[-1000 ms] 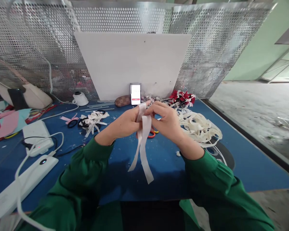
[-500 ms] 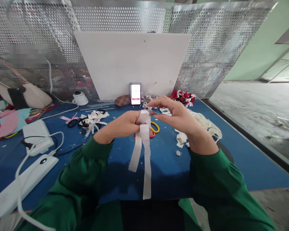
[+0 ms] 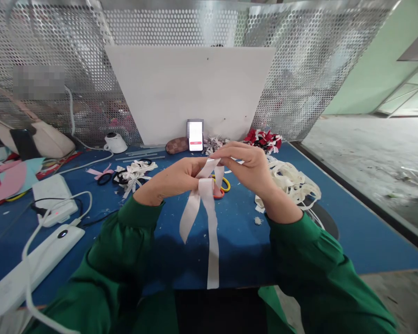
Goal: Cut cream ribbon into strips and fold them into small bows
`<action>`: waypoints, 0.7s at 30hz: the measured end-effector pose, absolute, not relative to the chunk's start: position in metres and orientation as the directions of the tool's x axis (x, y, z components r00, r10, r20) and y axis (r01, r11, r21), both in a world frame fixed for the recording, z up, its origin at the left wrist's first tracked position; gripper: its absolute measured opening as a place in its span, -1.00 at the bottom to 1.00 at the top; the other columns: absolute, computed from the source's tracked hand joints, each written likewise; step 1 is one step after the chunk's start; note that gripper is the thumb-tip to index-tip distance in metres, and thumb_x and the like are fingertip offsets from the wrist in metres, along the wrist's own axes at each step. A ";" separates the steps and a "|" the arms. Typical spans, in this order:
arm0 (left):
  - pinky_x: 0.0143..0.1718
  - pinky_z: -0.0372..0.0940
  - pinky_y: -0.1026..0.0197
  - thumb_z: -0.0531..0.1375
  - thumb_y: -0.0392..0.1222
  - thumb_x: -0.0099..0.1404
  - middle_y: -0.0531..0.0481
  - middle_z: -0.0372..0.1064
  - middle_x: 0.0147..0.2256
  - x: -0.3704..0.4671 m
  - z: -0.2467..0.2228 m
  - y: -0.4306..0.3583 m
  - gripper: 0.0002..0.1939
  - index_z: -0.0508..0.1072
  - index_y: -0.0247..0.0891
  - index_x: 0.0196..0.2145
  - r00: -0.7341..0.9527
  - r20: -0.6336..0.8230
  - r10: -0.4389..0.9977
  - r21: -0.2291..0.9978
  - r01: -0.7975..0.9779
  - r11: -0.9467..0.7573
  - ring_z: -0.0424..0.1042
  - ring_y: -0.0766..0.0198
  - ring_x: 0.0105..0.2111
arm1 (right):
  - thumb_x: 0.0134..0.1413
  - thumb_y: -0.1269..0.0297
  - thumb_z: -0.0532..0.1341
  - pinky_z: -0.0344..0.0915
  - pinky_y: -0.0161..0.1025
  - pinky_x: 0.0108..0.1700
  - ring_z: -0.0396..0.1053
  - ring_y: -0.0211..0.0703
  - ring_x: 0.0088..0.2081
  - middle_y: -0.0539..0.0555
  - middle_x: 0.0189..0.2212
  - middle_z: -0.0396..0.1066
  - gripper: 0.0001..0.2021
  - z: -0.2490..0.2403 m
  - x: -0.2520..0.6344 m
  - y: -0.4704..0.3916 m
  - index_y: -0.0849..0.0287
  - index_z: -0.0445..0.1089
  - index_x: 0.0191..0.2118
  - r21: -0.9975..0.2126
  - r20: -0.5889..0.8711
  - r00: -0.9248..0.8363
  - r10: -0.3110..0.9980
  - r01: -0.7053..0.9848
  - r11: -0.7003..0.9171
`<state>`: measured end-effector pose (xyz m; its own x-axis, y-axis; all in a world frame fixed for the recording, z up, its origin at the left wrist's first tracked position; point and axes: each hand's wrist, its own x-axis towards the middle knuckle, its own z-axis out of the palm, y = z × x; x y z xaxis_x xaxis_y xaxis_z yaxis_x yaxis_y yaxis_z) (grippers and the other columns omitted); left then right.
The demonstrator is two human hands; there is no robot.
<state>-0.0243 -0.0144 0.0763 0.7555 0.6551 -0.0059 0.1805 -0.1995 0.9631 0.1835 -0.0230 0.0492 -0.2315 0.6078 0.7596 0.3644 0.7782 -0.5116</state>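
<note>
White ribbon (image 3: 209, 218) hangs lengthwise over the blue table (image 3: 351, 232), its folded top pinched shut in the left hand (image 3: 174, 178), while the right hand (image 3: 247, 167) pinches the upper loop from the right.

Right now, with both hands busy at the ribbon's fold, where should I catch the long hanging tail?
Probably near the free lower end of the white ribbon, coming from the right. The tail hangs flat and straight below the left hand and right hand, clear of the shorter tail on its left.

Bright even daylight, soft shadows, sharp centre, edges bowed by wide-angle distortion.
</note>
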 end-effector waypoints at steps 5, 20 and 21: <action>-0.60 0.23 0.36 0.45 -0.21 0.14 -0.09 0.62 -0.36 -0.024 0.077 -0.018 -0.42 0.50 -0.24 0.13 0.745 -0.019 0.666 0.997 0.066 -0.045 0.56 0.22 -0.45 | 0.24 0.45 0.20 0.47 -0.10 -0.04 0.53 -0.10 -0.11 0.02 -0.20 0.59 -0.73 0.051 0.186 -0.022 -0.03 0.63 -0.22 -0.495 0.790 -0.221 0.571 0.320 0.808; -0.61 0.18 0.35 0.37 -0.07 0.26 -0.26 0.53 0.04 -0.024 0.067 -0.007 -0.39 0.41 -0.20 0.23 0.793 0.078 0.604 0.994 -0.014 -0.110 0.18 0.57 -0.66 | 0.21 0.47 0.18 0.47 -0.10 -0.04 0.54 -0.11 -0.12 0.00 -0.22 0.59 -0.72 0.050 0.184 -0.022 -0.01 0.63 -0.26 -0.546 0.776 -0.144 0.614 0.334 0.768; -0.61 0.16 0.34 0.35 -0.06 0.28 -0.23 0.57 -0.04 -0.022 0.067 -0.008 -0.46 0.47 -0.24 0.18 0.764 0.083 0.640 0.991 0.002 -0.132 0.15 0.56 -0.67 | 0.21 0.46 0.18 0.48 -0.11 -0.06 0.54 -0.11 -0.13 0.00 -0.23 0.58 -0.72 0.049 0.184 -0.022 -0.01 0.63 -0.26 -0.555 0.771 -0.135 0.623 0.338 0.760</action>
